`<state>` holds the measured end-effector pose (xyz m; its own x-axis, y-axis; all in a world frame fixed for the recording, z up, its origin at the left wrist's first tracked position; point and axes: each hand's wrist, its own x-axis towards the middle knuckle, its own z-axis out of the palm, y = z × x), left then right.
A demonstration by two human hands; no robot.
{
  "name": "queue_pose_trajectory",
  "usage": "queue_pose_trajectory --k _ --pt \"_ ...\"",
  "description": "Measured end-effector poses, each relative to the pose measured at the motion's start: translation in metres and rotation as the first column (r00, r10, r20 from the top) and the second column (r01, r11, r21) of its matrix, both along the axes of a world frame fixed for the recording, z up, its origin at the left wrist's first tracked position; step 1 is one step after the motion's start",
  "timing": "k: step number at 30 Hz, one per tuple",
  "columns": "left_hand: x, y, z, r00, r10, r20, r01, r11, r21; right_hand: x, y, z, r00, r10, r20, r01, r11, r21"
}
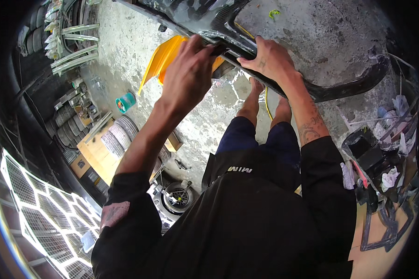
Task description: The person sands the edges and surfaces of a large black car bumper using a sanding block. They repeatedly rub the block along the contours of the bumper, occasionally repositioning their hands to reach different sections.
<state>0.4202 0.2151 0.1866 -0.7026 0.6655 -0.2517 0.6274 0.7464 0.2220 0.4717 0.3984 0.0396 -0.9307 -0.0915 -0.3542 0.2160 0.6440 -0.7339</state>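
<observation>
Black carbon-fibre bumper (246,44) hides yellow panel (165,58), tyres (121,135) nearby.

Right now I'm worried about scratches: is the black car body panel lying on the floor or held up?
Held up: both the left hand and right hand grip the black panel above the concrete floor.

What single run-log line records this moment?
left hand: grips black curved panel | right hand: grips panel edge | yellow part: behind, on concrete floor
</observation>
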Motion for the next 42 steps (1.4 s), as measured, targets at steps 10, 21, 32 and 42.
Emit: queue_pose_trajectory --k 10,21,32,42 --pt "-0.028 0.031 -0.054 0.992 -0.108 -0.068 0.11 0.993 0.034 -0.002 0.0 -0.011 0.997 0.024 -0.071 -0.026 0.999 -0.029" --pt "-0.035 0.032 -0.052 0.997 -0.074 -0.005 0.074 0.997 -0.02 -0.003 -0.001 -0.009 0.998 0.063 0.023 -0.061 0.997 -0.052" --pt "-0.029 0.013 -0.007 0.988 0.124 -0.088 -0.089 0.938 0.334 0.002 0.002 -0.011 0.999 0.033 -0.027 -0.035 0.997 -0.074" --pt "-0.048 0.045 -0.044 0.992 -0.118 -0.035 0.119 0.992 0.039 0.001 -0.002 -0.009 0.998 0.006 -0.061 -0.01 0.998 -0.058"
